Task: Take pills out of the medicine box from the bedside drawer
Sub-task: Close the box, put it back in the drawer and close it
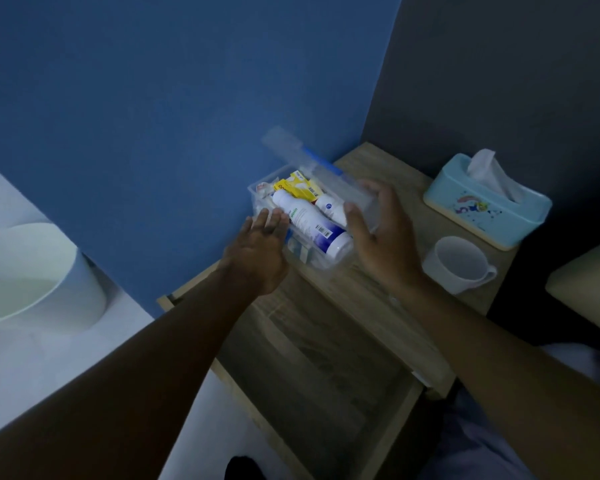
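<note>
Closest to the camera, the pulled-out wooden bedside drawer (326,372) sits open below the tabletop, and nothing clear shows inside it in the dim light. Just past it, on the wood-grain nightstand top (361,292), is the clear plastic medicine box (312,251) with its see-through lid (312,161) tipped up at the back. The left hand (260,251) is flat and spread, fingertips resting at the box's left edge, not gripping anything. The right hand (381,233) is opened wide in a loose C, thumb by the box's right wall, fingers near the lid; can't tell if it actually touches. Inside the box lie a big white spray bottle (312,226), a smaller white bottle (329,206) and a yellow carton (298,187). Further right sit a white plastic mug (459,265) and a light-blue tissue box (485,206).
</note>
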